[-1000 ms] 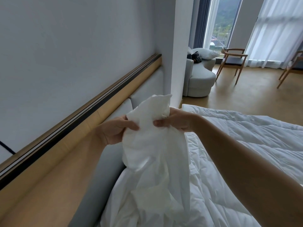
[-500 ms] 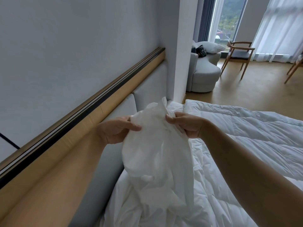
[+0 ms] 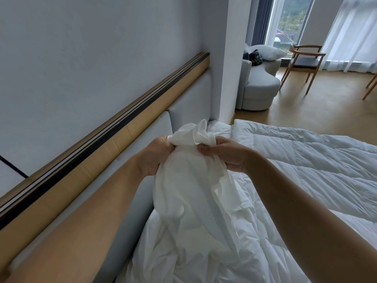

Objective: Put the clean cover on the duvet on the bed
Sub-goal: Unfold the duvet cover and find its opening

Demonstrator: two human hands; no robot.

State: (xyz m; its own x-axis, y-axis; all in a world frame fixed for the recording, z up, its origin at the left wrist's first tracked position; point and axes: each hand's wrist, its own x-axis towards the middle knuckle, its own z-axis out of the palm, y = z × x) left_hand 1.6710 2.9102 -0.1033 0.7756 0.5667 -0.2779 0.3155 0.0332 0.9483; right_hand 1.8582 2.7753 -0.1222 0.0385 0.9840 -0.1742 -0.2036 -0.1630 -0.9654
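Observation:
A thin white duvet cover [image 3: 195, 197] hangs bunched in front of me over the head end of the bed. My left hand [image 3: 157, 156] grips its top edge on the left. My right hand [image 3: 224, 154] grips the same bunch on the right, knuckles toward me, and a crumpled tip of cloth sticks up between the two hands. The quilted white duvet [image 3: 316, 164] lies spread across the bed to the right. The cover's lower part rests crumpled on the duvet near the headboard, and I cannot tell where one ends and the other begins.
A padded grey headboard [image 3: 189, 103] with a wooden rail [image 3: 122, 135] runs along the wall at the left. Beyond the bed are a white wall pillar [image 3: 232, 58], a grey sofa [image 3: 259, 86] with pillows, a wooden chair [image 3: 304, 64], sheer curtains and a wooden floor [image 3: 326, 103].
Both hands have lowered with the cover and drawn closer together. The cloth tip that stood tall between them is now a short crumpled bunch.

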